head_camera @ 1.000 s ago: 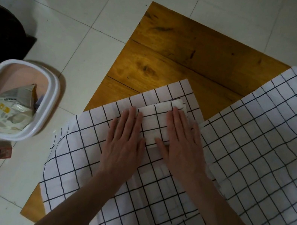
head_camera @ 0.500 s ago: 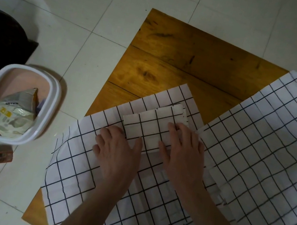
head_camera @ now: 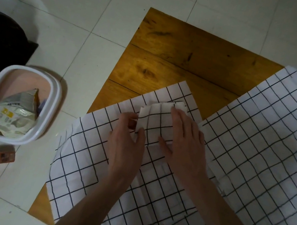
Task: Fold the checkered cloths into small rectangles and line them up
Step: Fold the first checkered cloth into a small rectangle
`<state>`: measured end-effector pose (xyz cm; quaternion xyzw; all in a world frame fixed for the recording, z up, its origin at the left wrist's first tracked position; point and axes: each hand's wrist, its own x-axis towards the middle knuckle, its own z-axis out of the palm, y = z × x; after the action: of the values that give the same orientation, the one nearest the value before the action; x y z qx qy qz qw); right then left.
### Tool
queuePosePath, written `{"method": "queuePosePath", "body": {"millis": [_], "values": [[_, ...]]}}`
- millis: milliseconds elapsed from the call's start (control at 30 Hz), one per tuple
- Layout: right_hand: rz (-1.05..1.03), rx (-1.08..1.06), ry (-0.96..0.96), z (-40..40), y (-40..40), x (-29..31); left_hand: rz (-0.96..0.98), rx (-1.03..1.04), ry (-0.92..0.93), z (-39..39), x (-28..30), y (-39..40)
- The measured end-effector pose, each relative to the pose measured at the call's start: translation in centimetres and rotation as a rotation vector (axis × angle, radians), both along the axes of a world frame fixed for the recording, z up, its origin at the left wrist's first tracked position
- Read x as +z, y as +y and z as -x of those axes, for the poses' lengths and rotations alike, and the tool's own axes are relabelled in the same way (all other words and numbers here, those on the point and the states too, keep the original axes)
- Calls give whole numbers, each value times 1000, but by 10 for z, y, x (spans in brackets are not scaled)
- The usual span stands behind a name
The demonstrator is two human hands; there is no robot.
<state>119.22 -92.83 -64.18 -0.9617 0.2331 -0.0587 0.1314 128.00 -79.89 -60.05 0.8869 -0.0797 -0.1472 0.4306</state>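
While one folded checkered cloth (head_camera: pixel 158 123) near the desk's (head_camera: pixel 183 59) left edge is almost a small rectangle, pinched by the left hand (head_camera: pixel 126 140) and pressed by the right hand (head_camera: pixel 184 140), two spread cloths (head_camera: pixel 256 151) under and beside it wait unfolded, nothing lined up yet

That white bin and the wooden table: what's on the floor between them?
In the head view, only bare white floor tile separates the bin from the table.
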Motion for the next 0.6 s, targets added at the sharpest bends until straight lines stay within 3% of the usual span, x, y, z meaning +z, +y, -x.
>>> {"method": "queuePosePath", "body": {"millis": [133, 333, 433, 600], "values": [[-176, 65, -119, -14, -10, 40, 124, -181, -43, -10, 30, 6], [-418, 173, -128, -23, -34, 107, 230, -450, -128, -30, 90, 9], [-451, 153, -112, -16, -37, 146, 309, -409, -24, -36, 130, 8], [-700, -13, -176, 9, -18, 208, 412, -176, 261, -36, 184, 12]]}}
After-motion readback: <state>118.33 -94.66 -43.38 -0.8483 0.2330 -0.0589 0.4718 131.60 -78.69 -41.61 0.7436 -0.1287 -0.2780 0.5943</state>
